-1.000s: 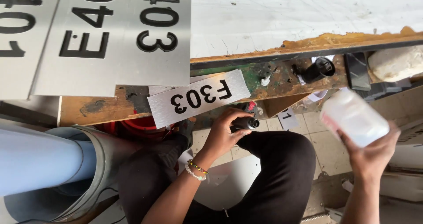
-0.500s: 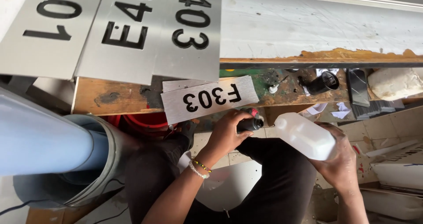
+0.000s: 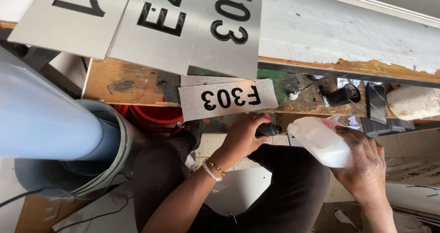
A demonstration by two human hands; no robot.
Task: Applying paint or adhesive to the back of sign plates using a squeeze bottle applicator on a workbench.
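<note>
My left hand [image 3: 243,136] is closed around a small dark bottle [image 3: 268,130], just below the edge of the wooden bench [image 3: 128,81]. My right hand [image 3: 362,164] holds a white plastic jug [image 3: 321,141], tilted on its side with its spout touching the dark bottle's mouth. Directly above my left hand a small brushed-metal sign plate [image 3: 227,98] with black characters lies on the bench. My legs in dark trousers are below both hands.
Several larger metal sign plates [image 3: 183,22] lean across the bench top. A black cap [image 3: 341,95], a small white cap [image 3: 293,95] and a whitish lump [image 3: 415,102] lie on the bench to the right. A grey-blue bin [image 3: 68,141] stands at left.
My right hand has brought the white jug down and left from a raised position until its spout meets the dark bottle. My left hand has stayed put holding the bottle.
</note>
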